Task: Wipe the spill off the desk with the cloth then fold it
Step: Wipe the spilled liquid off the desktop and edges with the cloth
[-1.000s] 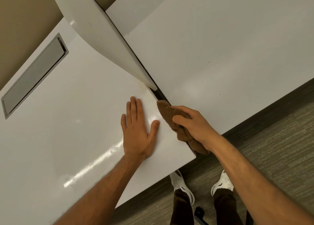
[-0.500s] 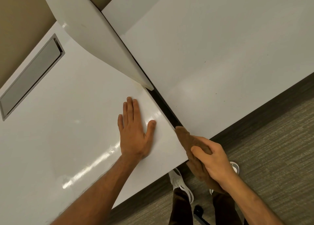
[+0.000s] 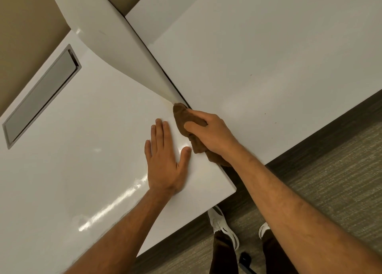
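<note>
The right hand (image 3: 215,135) is keeping its grip clamped on the bunched brown cloth (image 3: 186,118), fingers curled over it. The cloth is lying along the dark gap (image 3: 227,172) between the two white worktop slabs, its far tip touching the foot of the white divider panel (image 3: 115,46). Just beside the cloth, the left hand (image 3: 165,166) is resting flat and spread on the near worktop (image 3: 82,149), holding nothing. A faint yellowish stain (image 3: 168,102) is showing beside the cloth's tip.
</note>
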`<state>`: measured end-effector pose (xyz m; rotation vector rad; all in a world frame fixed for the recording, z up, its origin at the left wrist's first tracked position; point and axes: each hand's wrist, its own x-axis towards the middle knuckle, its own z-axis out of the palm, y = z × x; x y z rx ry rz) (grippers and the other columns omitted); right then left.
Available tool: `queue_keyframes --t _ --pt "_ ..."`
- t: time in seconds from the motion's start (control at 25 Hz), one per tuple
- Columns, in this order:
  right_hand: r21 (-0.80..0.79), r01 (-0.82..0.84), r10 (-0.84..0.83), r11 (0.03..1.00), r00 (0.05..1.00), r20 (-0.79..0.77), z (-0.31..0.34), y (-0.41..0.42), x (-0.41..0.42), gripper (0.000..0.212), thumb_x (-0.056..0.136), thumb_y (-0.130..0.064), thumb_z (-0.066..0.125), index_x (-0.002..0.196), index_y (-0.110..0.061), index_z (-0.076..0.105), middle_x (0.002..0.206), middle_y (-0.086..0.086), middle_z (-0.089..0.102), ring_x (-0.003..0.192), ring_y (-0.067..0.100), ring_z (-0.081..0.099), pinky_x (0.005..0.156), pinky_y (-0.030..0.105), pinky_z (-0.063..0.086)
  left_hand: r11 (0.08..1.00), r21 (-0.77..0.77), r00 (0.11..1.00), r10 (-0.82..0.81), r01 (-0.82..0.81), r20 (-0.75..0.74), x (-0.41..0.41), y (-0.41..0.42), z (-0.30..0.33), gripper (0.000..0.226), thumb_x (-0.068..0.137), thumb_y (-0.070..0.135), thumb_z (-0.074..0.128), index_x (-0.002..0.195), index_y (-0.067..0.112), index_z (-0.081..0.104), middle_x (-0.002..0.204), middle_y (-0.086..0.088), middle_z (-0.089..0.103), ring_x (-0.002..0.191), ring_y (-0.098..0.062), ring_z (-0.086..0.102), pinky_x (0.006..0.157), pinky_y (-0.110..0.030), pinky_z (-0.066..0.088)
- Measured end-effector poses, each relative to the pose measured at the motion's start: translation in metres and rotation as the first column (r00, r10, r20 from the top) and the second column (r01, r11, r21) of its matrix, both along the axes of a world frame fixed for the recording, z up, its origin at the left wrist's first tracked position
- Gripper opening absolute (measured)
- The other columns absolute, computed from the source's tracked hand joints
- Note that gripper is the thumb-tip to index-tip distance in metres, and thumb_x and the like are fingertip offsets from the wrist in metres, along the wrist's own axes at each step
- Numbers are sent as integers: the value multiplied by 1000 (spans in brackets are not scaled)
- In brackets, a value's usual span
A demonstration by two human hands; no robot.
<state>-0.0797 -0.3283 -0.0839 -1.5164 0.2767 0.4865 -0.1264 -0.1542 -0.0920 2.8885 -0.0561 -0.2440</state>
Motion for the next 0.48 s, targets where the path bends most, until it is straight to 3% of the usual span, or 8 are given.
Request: queue_keyframes --t 0.12,0.32,0.4,0.48 --pt "-4 -20 20 1000 1000 -12 -8 -17 -38 44 91 -43 66 134 -44 61 114 -14 70 102 7 67 93 33 60 1000 -3 1000 -11 11 -14 -3 0 3 88 98 71 18 168 22 -5 176 6 -11 162 -11 -13 131 -38 -6" --pt "-53 7 -9 999 1000 -21 3 -38 -99 40 90 -37 71 110 -68 54 104 -27 68 97 -6 65 79 13 55 1000 -7 999 -15 15 -35 -2 1 4 86 99 68 18 168 21 -6 176 6 -14 162 -12 -14 132 -41 -6" --pt "-233 2 11 972 999 53 9 -39 -122 44 90 -37 71 123 -61 55 110 -26 67 99 -3 64 84 15 55 1000 -18 999 -15 15 -33 -2 3 4 85 100 67 18 167 22 -7 176 6 -14 162 -12 -14 132 -43 -5" --pt "-524 -49 128 850 985 116 16 -32 -140 53 92 -42 69 141 -45 51 124 -18 64 102 4 62 89 28 57 1000 -19 999 -22 22 -28 -2 2 3 84 100 67 19 167 23 -7 176 7 -14 162 -12 -14 132 -43 -5"
